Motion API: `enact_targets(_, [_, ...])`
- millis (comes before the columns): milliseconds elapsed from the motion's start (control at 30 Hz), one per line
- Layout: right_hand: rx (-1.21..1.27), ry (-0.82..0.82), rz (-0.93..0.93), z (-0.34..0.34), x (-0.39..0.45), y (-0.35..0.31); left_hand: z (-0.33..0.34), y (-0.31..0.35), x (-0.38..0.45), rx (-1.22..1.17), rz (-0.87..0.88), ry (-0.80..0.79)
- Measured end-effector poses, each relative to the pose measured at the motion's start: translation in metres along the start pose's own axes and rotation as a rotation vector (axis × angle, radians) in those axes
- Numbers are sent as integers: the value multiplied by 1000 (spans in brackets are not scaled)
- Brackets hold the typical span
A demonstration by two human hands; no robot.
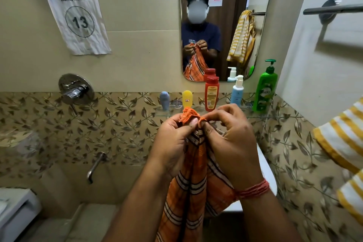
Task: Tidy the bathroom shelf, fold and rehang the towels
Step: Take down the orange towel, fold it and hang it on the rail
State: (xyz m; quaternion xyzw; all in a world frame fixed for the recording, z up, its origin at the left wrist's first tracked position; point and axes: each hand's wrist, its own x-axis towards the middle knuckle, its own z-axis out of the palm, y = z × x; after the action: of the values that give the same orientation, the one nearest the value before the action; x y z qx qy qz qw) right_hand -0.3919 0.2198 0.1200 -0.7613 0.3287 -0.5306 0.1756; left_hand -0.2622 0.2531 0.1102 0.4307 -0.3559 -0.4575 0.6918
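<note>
An orange towel (193, 188) with dark and white stripes hangs down in front of me, bunched at its top edge. My left hand (173, 141) grips the bunched top from the left, thumb pressed on the cloth. My right hand (230, 143) pinches the same edge from the right. Behind my hands runs a glass shelf (259, 117) carrying a small blue bottle (164, 100), a yellow bottle (187, 98), a red bottle (211, 93), a light blue pump bottle (237, 92) and a green pump bottle (265, 88). A yellow-and-white striped towel (341, 143) hangs at the right edge.
A dark towel bar (334, 10) juts from the right wall, bare. A mirror (225, 6) hangs above the shelf. A shower mixer (75, 89) and spout (96, 165) are on the left wall. The white basin rim (268, 169) lies behind my right wrist. A white object (15, 208) sits bottom left.
</note>
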Motion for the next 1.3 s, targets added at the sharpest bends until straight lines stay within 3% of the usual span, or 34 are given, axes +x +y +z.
enact_targets(100, [84, -32, -76, -7, -6, -3, -3, -4, 0, 111, 49, 79])
enact_targets(233, [71, -139, -79, -9, -9, -7, 1, -5, -5, 171, 76, 65])
enact_targets(767, [-63, -30, 29, -6, -3, -10, -2, -5, -15, -88, -49, -214])
enact_targets(867, [-86, -3, 35, -2, -5, -7, -5, -5, -16, -10, -23, -252])
enact_targets(1133, [-19, 91, 171, 11, -20, 2, 0, -7, -13, 215, 63, -139])
enact_targets(1300, [247, -188, 279, 7, -28, 15, 3, 1, -3, 210, 72, 30])
